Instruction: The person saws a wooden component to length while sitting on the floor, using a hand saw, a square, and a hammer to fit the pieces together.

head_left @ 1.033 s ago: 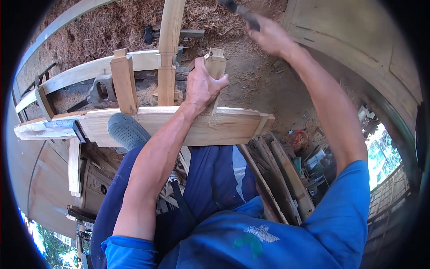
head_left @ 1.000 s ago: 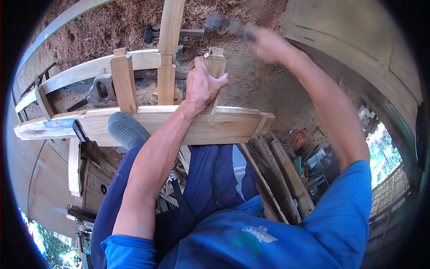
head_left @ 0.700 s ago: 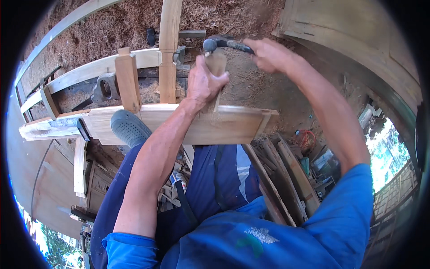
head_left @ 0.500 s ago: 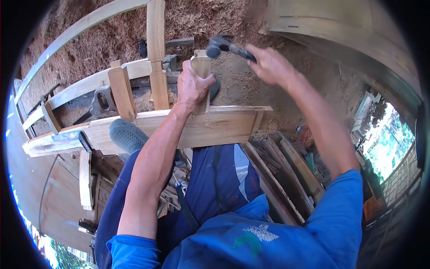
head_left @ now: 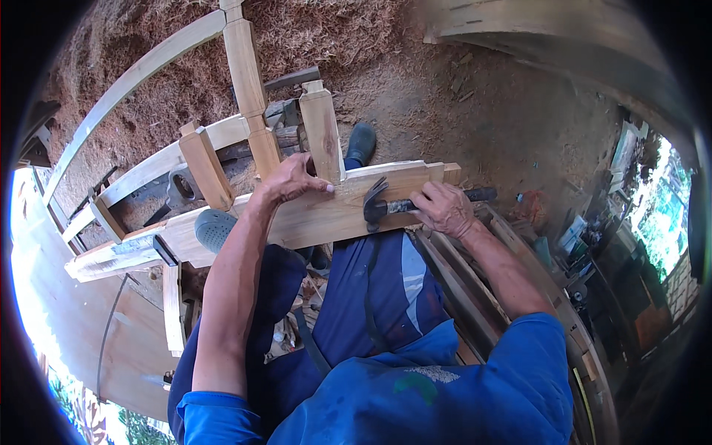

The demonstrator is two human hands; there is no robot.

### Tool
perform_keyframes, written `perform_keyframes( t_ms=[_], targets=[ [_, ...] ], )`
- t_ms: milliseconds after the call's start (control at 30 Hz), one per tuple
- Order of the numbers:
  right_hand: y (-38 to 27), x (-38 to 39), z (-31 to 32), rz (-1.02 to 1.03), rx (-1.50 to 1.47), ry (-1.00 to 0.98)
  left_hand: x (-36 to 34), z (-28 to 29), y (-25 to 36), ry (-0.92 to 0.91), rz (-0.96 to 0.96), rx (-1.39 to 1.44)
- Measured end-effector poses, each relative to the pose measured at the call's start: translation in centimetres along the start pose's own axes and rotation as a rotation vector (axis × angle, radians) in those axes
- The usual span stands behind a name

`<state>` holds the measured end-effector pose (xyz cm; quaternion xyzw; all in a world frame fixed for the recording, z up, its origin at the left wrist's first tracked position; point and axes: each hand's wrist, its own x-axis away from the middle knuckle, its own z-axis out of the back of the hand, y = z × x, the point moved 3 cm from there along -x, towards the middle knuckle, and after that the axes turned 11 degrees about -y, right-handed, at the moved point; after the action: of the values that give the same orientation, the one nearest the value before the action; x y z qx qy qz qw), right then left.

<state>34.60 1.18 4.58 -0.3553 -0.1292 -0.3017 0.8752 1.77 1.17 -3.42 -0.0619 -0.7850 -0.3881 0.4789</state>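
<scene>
My left hand [head_left: 295,176] grips the top edge of a wide pale board [head_left: 304,222] at the foot of an upright wooden post [head_left: 321,130], its thumb on the board's face. My right hand [head_left: 443,209] is closed on a claw hammer [head_left: 376,210], which lies sideways against the board's face with its head just right of centre. Other uprights, a brown post [head_left: 208,167] and a taller post [head_left: 245,63], stand to the left. A grey rubber clog [head_left: 216,230] rests against the board at left; another [head_left: 361,142] is behind it.
A handsaw [head_left: 180,190] lies among timbers behind the board. A curved slat [head_left: 130,78] arches at upper left over shavings [head_left: 141,30]. Stacked planks [head_left: 475,282] lie at right of my legs, a sheet panel [head_left: 119,348] at lower left, a large wooden structure [head_left: 534,26] at upper right.
My right hand brought the hammer down from above the post to the board's face. My left hand slid from the post's upper part down to its foot. The view shifted.
</scene>
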Motion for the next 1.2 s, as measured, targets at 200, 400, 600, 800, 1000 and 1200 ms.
perform_keyframes(
  t_ms=[200,400,600,800,1000,1200],
  targets=[
    [-0.2,-1.6,1.8,0.096,-0.091,-0.031,0.0,0.4,0.6,-0.007,0.087,-0.071],
    [-2.7,-9.0,4.0,-0.057,-0.146,0.072,-0.2,0.3,0.2,-0.066,0.072,-0.063],
    [-3.8,-15.7,0.1,-0.265,-0.241,-0.526,-2.2,-0.2,-2.9,-0.115,-0.111,-0.083],
    [-2.4,-15.3,-0.8,-0.122,-0.549,-0.549,-1.1,1.1,-3.0,-0.266,-0.042,0.012],
    [-1.5,-16.3,0.5,-0.392,-1.241,-0.679,1.0,2.5,-4.3,-0.199,-0.076,0.072],
    [-2.8,-17.4,-0.9,-0.581,-1.249,-0.547,1.4,1.5,-2.8,-0.227,-0.030,-0.030]
  ],
)
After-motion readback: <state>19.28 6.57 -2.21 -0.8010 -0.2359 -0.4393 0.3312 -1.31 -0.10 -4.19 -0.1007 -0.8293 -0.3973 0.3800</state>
